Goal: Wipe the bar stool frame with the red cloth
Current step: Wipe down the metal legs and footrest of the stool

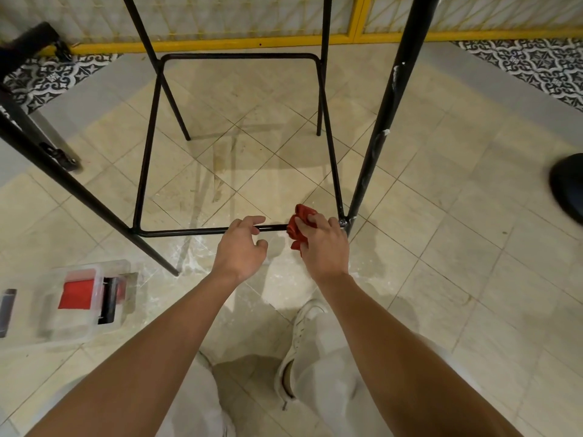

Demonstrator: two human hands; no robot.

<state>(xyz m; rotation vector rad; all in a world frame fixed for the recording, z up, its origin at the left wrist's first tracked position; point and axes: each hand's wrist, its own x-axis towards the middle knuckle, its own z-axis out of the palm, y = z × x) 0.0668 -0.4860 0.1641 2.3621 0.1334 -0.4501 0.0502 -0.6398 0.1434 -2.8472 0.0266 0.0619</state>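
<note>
The bar stool frame (329,146) stands directly ahead of the person, on the floor (441,247). Its near footrest rail (189,231) runs left to right across both hands.

- Right hand (325,244): fingers closed on the bunched red cloth (301,220), pressing it against the rail just beside the right corner joint and the near right leg (388,105). This is the nearer hand to the unwiped corner.
- Left hand (239,247): fingers and thumb curled loosely round the same rail, just left of the cloth, probably to steady the frame.

The likely stroke follows the rail's long axis.

The floor is beige tile with pale streaks. A clear plastic box (82,298) sits to the left. A yellow-framed partition (220,44) closes the far side.
</note>
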